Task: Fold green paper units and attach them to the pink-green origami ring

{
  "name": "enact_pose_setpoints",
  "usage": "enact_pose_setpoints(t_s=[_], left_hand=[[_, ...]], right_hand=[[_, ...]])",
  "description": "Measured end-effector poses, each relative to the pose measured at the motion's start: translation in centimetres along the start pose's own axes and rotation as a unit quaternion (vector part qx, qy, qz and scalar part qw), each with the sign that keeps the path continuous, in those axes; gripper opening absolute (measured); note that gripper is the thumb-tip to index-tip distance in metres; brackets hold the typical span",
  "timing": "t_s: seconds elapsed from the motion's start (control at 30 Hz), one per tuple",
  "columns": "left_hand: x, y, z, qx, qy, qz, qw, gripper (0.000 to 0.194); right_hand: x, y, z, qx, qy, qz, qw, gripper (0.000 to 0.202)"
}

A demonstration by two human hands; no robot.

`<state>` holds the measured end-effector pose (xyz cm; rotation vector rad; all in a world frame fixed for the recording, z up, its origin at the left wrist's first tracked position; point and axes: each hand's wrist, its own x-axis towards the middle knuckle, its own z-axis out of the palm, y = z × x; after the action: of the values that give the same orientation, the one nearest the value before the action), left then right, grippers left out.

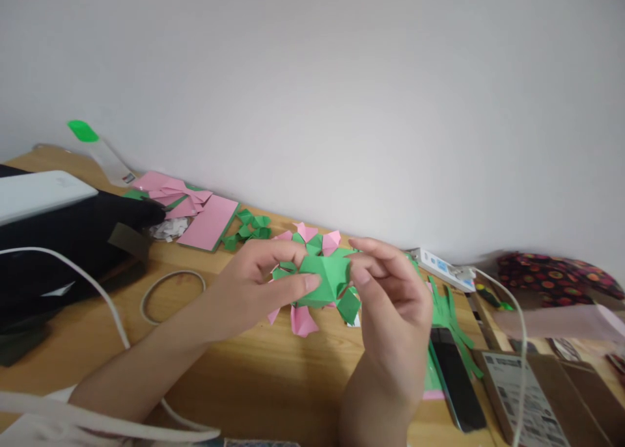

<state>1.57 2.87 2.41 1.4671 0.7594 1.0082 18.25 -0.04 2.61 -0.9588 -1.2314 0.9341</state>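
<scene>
A piece of green folded paper [325,279] is held up in front of me between both hands. My left hand [266,274] pinches its left side, thumb on the near face. At its right side, my right hand [390,291] grips the edge between thumb and fingers. Behind the paper, partly hidden by it and my hands, are pink folded paper pieces [303,321] and green ones, arranged around it. Whether they are joined to the held piece I cannot tell. Several small green folded pieces [251,226] lie on the table to the left.
Pink and green paper sheets [209,222] lie near the wall, beside crumpled white scraps [168,229]. A phone [456,379], green paper strips [454,320], a power strip [444,268] and a cardboard box [541,395] are at right. White cables [105,291] cross both sides.
</scene>
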Motion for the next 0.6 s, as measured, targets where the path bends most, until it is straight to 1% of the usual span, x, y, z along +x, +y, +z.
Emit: enact_pose_setpoints(t_s=[0.07,0.13,0.27,0.37,0.53,0.6], left_hand=[[-0.06,0.07,-0.03,-0.033,-0.006,-0.009,0.999,0.023],[-0.12,0.05,-0.01,-0.057,-0.001,-0.011,0.998,0.021],[-0.16,-0.19,0.06,-0.093,0.007,0.008,0.996,0.013],[-0.13,-0.40,-0.06,-0.077,-0.005,0.015,0.997,0.012],[-0.14,-0.35,-0.17,-0.044,-0.046,-0.017,0.998,0.019],[-0.12,-0.06,-0.07,-0.026,-0.037,-0.006,0.999,0.020]], right_hand=[[-0.22,-0.13,-0.18,-0.005,-0.028,-0.006,1.000,0.024],[-0.38,-0.25,-0.31,-0.021,-0.049,-0.010,0.999,0.028],[-0.40,-0.31,-0.39,-0.040,-0.063,-0.004,0.997,0.029],[-0.24,-0.28,-0.40,-0.047,-0.069,-0.007,0.996,0.029],[-0.02,-0.25,-0.43,-0.051,-0.075,-0.013,0.996,0.029],[0.00,-0.25,-0.40,-0.053,-0.075,-0.015,0.996,0.028]])
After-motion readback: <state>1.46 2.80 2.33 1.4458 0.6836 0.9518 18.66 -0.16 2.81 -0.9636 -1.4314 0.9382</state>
